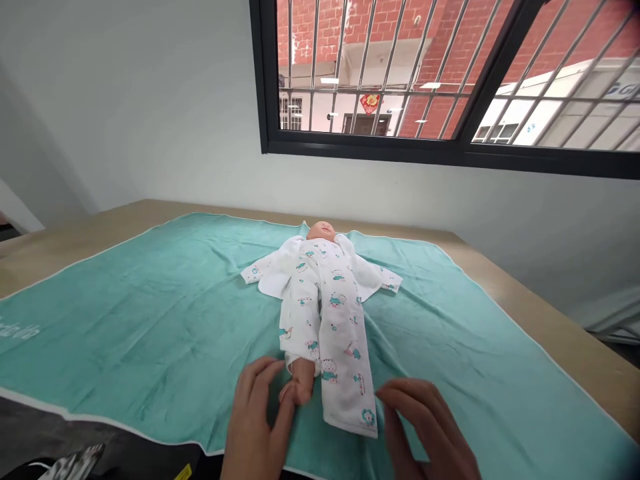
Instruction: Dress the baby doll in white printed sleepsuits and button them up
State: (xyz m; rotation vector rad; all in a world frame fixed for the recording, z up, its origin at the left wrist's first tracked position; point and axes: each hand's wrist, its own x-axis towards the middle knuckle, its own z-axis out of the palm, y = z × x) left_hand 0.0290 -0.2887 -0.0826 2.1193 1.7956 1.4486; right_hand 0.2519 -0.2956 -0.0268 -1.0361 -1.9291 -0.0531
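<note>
A baby doll (321,231) lies on its back on a teal blanket (165,293), its head at the far side. White printed trousers (345,327) cover its legs, and a white top (280,267) lies spread at both sides with its sleeves out. From the left trouser leg pokes a bare foot (303,387); the right trouser leg lies flat past it, hiding the other foot. My left hand (260,407) is beside the bare foot, thumb tip against it and fingers apart. Near the right trouser hem, my right hand (425,420) is open with bent fingers, seemingly touching nothing.
The blanket covers most of a wooden table (505,283) against a white wall (190,133). A black-framed window (367,143) with metal bars is above. At the lower left, below the table edge, lie dark items and a crumpled silvery thing (75,463).
</note>
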